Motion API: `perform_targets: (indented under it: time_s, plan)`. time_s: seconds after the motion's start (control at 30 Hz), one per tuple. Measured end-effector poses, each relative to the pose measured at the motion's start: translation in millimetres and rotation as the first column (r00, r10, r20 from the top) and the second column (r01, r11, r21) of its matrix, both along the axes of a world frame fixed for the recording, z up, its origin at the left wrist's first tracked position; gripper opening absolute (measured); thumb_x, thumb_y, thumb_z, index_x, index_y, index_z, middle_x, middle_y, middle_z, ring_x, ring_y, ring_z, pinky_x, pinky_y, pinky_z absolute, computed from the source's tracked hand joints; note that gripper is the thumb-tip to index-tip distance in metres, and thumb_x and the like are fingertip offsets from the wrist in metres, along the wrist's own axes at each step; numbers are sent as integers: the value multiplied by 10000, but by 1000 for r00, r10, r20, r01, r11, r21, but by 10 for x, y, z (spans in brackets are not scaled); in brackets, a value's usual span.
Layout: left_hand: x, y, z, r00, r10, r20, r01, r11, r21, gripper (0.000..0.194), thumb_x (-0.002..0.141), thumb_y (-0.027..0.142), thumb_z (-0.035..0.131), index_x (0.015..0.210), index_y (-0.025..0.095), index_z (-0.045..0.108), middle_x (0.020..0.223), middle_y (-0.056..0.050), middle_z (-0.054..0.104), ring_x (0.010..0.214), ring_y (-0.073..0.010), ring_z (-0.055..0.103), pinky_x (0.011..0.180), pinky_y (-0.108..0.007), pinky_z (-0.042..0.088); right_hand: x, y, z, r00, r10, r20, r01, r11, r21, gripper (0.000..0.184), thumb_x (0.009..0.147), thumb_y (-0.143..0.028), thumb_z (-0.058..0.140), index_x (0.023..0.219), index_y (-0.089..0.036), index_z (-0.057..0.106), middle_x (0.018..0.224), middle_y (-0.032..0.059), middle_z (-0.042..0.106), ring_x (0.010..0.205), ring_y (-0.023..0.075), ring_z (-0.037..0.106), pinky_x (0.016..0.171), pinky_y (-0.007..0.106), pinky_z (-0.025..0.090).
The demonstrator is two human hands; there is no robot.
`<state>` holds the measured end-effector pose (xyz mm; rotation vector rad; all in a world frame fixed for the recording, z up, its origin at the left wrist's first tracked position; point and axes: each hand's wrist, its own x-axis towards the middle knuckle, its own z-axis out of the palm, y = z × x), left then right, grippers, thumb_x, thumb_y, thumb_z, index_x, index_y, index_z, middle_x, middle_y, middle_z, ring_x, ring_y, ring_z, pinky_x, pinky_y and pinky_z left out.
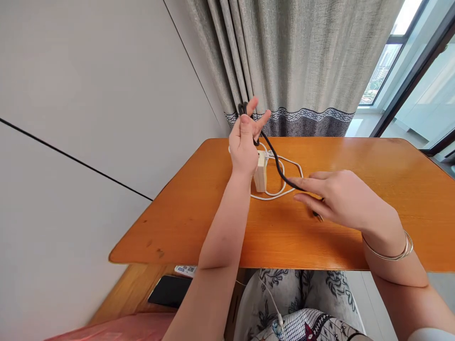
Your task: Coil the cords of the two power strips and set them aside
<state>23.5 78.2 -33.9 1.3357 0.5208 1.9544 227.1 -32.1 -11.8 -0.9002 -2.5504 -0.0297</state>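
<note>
Raised over the far part of the table, my left hand (246, 137) has a black cable (273, 154) looped about its fingers, the thumb turned up and two fingers sticking out. The cable runs slack from there down to my right hand (337, 196), which grips it between thumb and fingers. A short end with a metal tip (317, 216) hangs out under the right palm. Just behind my left wrist stands a cream-white block (260, 173), partly hidden. A white cord (300, 171) lies in loose loops around it on the table.
The orange-brown wooden table (185, 227) has rounded corners and meets a pale panelled wall (88, 118) on the left. A grey curtain (305, 57) hangs behind it. Below the front left edge lies a black phone-like slab (170, 291). A thin white cable (272, 300) crosses my lap.
</note>
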Motion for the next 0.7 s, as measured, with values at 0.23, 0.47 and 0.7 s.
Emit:
perform_targets:
  time_s: [0.23,0.47,0.7]
  plan:
    - [276,-332,31,912,-396,-103,336,868,-367,531,935,632,627,700,195,439,943,-37,760,765,-167,785,618,-213,523,34,30,29,915,247,-319,-211,967,144,308,1071,-358,484,1133,-264,770,643,-1,601,586,147,548,563,292,428]
    - [425,-551,50,635,-769,-75,624,568,-536,592,961,692,537,651,209,394,436,92,393,283,-48,313,367,-201,346,129,217,39,756,-61,-652,175,978,111,295,1038,-432,548,1105,-282,794,772,56,639,751,218,615,712,382,542]
    - [443,-538,87,560,-810,173,717,370,-591,597,1040,676,323,676,203,304,665,-4,615,278,19,163,307,-171,129,158,533,-91,726,-101,-680,111,993,-29,383,1059,-509,504,1210,-259,752,964,64,702,933,212,659,869,382,549]
